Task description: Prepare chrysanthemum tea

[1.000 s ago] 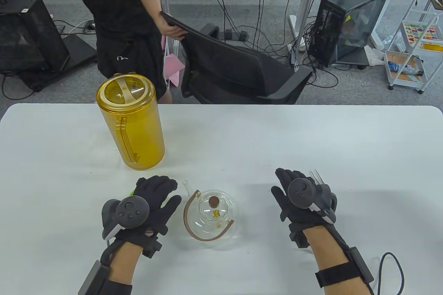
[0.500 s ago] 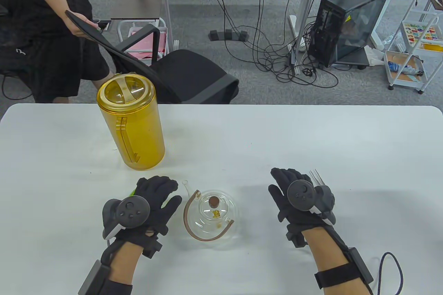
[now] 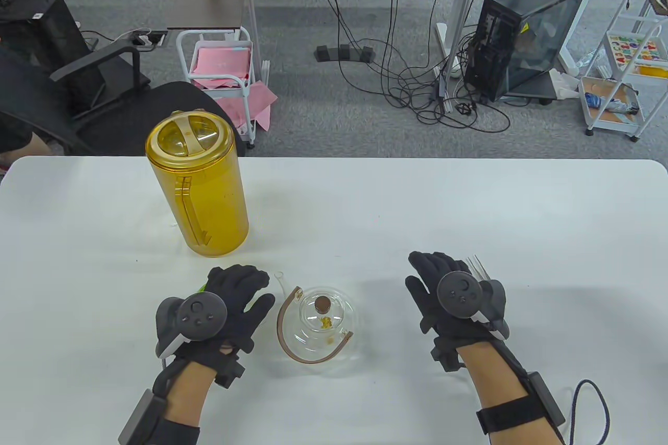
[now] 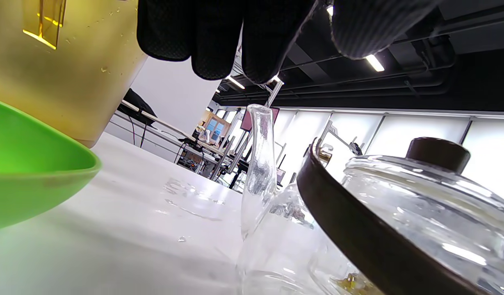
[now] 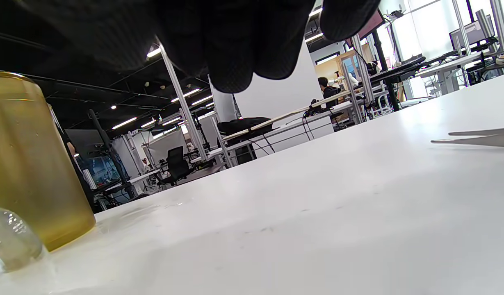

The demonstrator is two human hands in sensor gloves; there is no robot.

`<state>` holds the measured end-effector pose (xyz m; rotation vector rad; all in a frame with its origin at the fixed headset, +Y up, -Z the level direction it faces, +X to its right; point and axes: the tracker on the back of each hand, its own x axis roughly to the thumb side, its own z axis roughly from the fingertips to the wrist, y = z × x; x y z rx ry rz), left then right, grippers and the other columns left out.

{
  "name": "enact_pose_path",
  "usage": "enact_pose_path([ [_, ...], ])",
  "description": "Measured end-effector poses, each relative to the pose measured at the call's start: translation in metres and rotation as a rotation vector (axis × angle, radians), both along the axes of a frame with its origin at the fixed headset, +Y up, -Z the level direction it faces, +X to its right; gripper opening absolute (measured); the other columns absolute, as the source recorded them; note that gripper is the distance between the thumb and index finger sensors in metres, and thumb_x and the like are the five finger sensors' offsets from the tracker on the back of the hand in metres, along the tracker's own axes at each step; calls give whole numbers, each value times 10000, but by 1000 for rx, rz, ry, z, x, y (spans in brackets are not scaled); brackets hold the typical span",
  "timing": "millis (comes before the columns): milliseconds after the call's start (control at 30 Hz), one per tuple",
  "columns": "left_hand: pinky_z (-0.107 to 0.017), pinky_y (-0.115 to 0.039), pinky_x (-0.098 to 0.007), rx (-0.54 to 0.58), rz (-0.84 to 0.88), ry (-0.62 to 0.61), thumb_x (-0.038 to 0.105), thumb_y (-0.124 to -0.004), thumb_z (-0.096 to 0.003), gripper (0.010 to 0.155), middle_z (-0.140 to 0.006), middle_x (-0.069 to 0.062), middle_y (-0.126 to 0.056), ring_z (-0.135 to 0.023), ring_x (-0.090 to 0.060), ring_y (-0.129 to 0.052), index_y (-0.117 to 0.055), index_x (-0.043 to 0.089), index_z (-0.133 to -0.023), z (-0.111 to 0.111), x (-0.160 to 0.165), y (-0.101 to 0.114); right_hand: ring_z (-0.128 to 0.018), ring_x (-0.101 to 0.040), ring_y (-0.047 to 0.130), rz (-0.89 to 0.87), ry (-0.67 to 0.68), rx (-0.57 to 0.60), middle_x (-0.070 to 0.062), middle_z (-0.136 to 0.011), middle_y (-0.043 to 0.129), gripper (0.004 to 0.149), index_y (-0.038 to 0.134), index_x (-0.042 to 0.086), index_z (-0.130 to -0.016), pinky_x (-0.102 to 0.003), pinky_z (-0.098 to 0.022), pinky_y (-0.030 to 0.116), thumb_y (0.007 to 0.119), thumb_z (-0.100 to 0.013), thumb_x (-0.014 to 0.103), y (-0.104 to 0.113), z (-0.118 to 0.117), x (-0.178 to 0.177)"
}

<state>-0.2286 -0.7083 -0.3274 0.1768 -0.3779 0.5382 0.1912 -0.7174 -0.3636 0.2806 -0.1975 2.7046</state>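
Note:
A clear glass teapot [image 3: 321, 322] with a brown hoop handle and a cork-knobbed lid stands near the table's front edge, with a few yellow chrysanthemum bits inside. My left hand [image 3: 237, 291] lies flat just left of its spout, over a green dish [image 3: 201, 288] that mostly hides beneath it. In the left wrist view the green dish [image 4: 30, 172], the spout [image 4: 260, 164] and the lid knob [image 4: 438, 153] show under my fingers [image 4: 219, 37]. My right hand [image 3: 433, 280] rests flat to the teapot's right, beside metal tweezers [image 3: 477, 265]. Both hands hold nothing.
A tall yellow pitcher [image 3: 198, 189] with a closed lid stands behind my left hand; it also shows as the pitcher [image 5: 26, 164] at the left of the right wrist view. A black office chair [image 3: 115, 100] stands beyond the table's far left edge.
The person behind the table pulled the black chair away to the left and is almost out of view. My hands and the teapot have barely moved.

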Motion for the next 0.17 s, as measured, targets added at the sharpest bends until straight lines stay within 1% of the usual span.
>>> enact_pose_path([
  [167,-775,-362,-664,3,5,-3,591,-706,-571,617,-1128,-144,-735,-1046,-473,-625,-717,215,-1060,1,1,0,-1081,-340,670,14,11,-3,-5,-1098,682,583,641,288,-1091,-646,-761,493,703,-562,524,-1,0,-3],
])
